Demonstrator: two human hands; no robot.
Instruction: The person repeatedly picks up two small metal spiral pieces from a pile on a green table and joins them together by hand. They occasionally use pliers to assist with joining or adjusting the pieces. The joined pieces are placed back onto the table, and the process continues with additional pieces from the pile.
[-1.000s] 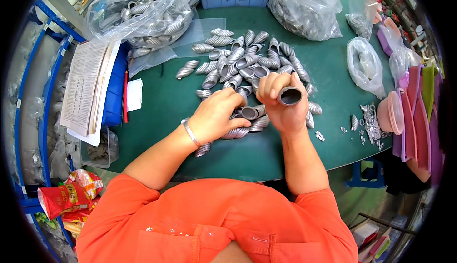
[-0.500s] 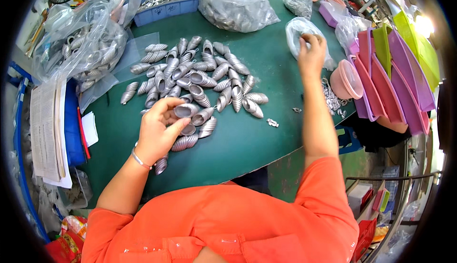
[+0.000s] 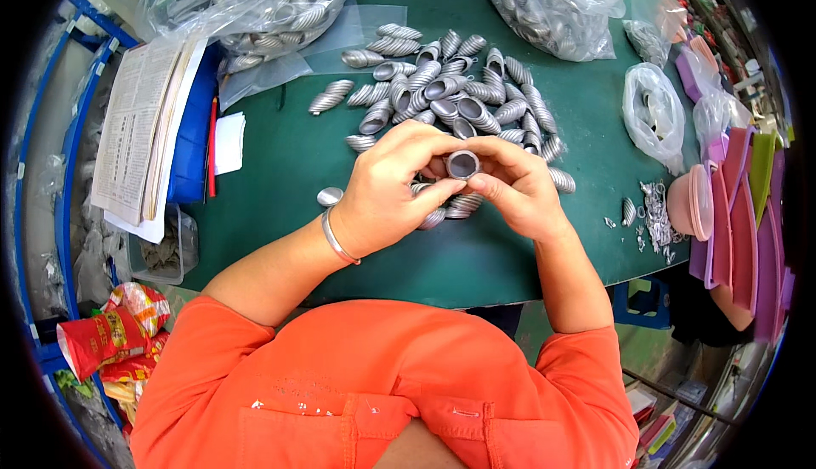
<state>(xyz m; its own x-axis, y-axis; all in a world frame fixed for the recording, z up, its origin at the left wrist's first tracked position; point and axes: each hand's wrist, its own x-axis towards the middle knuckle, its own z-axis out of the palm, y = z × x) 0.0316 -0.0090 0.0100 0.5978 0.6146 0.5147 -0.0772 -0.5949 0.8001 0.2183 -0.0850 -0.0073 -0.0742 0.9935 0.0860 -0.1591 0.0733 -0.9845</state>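
Two forearms [image 3: 280, 269] angle inward from near left and near right, so the left hand [image 3: 387, 180] and right hand [image 3: 518, 184] meet over the middle of the bench [image 3: 408, 265], thumbs on the near side, fingers curled. Each grip is narrow, holding one grey metal tube [image 3: 463, 165] between them, its round open end turned toward the wearer. Beyond lie dozens of ribbed metal pieces [image 3: 446, 87], too overlapped to count exactly. Two large clear bags [image 3: 557, 14] stand far left and far right; one smaller bag [image 3: 654, 121] and one pink tub [image 3: 682, 203] are at right. One bracelet [image 3: 334, 240] circles the left wrist.
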